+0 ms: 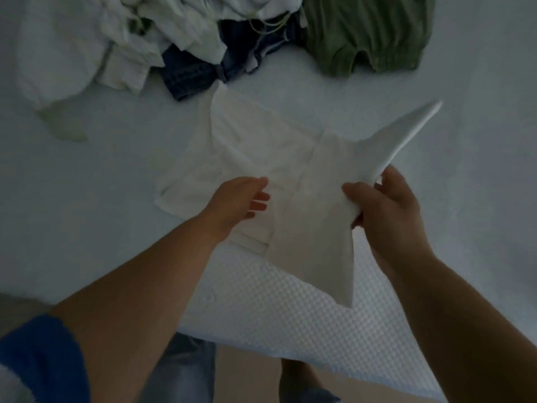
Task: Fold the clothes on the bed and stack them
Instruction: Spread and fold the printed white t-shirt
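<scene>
Folding a white garment [261,158] near the front edge of the bed [479,141]; it lies partly flat, with its right side lifted.

Far left: a loose heap of pale clothes [96,45] at the back of the bed, unfolded. Just right of it a dark denim piece [197,74], then a green garment [363,33]. All are bunched and touching or overlapping, so we read them as the backlog. No finished stack in view.

Left hand [238,202]: fingers straight and relaxed, lying on the garment's left-centre. No pinch, nothing grasped. We judge it works as an anchor, so the flat part does not slide while the other side comes over.

Centre: the garment's lower corner hangs past the bed edge over the textured mattress side [261,309], and creases run across the middle.

Right hand [380,210]: grip closed on the garment's right edge, thumb on top and fingers curled beneath, cloth pinched between them. The held edge rises off the bed and a flap sticks up and to the right. We judge this is a fold in progress, right side going over toward the left.

Task is early: one item in hand, the rest untouched.
</scene>
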A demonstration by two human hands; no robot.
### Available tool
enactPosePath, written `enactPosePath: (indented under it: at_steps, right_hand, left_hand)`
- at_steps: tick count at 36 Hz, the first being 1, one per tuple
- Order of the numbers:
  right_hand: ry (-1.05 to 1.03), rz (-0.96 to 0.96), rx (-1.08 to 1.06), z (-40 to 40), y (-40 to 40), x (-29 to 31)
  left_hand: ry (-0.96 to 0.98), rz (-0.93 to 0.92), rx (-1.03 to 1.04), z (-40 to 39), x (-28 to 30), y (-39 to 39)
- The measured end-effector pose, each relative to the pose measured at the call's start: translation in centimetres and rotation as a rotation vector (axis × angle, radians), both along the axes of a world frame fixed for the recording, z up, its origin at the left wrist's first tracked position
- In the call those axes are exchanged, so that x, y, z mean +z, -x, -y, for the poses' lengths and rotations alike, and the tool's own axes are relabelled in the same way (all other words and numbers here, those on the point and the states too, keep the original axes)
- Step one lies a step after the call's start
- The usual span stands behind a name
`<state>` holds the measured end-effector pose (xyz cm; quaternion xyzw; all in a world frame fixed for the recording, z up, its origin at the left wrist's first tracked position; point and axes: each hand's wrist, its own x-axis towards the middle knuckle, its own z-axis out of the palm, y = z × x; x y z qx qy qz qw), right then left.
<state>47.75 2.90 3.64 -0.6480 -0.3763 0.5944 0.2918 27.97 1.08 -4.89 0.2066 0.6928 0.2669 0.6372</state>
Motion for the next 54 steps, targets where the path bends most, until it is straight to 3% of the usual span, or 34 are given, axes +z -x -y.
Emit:
enactPosePath:
  at_steps: [10,13,16,21,24,26,29,32,35,39,42,50,54]
  right_hand:
    - [-0.028,0.222,0.166,-3.5,20.3,-4.5]
    - [0.043,0.294,0.330,-4.1,25.6,-7.7]
    - [0.079,0.440,0.457,-3.3,27.9,-9.9]
    - [-0.192,0.727,0.473,-0.5,25.4,-10.6]
    - [-0.280,0.926,0.495,1.1,22.2,-10.7]
    - [-0.214,1.001,0.534,2.1,20.3,-10.8]
    - [-0.105,1.057,0.593,4.1,17.9,-11.1]
    - [-0.022,1.063,0.558,5.7,15.8,-11.4]
    - [0.048,0.944,0.398,6.6,14.6,-11.8]
    - [0.040,0.738,-0.020,5.2,14.6,-12.4]
    - [0.236,0.584,-0.317,1.1,13.7,-13.4]
    - [0.375,0.385,-0.276,-0.9,10.2,-13.7]
    - [0.280,0.607,-0.124,-0.7,9.6,-13.2]
  left_hand:
    - [0.209,0.423,0.405,-0.4,-2.6,14.6]
    - [0.232,0.489,0.396,-0.1,-3.5,17.7]
    - [0.263,0.277,0.316,-0.1,-4.0,19.0]
    - [0.064,-0.253,-0.068,-0.8,-4.8,18.4]
    - [-0.020,-0.518,-0.152,0.0,-4.6,18.0]
    - [-0.041,-0.601,-0.170,0.9,-4.2,17.7]
    - [-0.076,-0.565,-0.150,1.6,-3.5,17.4]
    - [-0.080,-0.488,-0.121,1.9,-3.5,17.5]
    - [-0.058,-0.557,-0.179,2.2,-4.3,17.6]
    - [-0.097,-0.747,-0.257,2.1,-5.1,17.2]
    - [-0.082,-0.805,-0.256,1.9,-5.2,16.5]
    - [-0.064,-0.835,-0.197,2.5,-4.8,15.0]
    - [-0.053,-0.810,-0.076,2.4,-4.5,14.3]
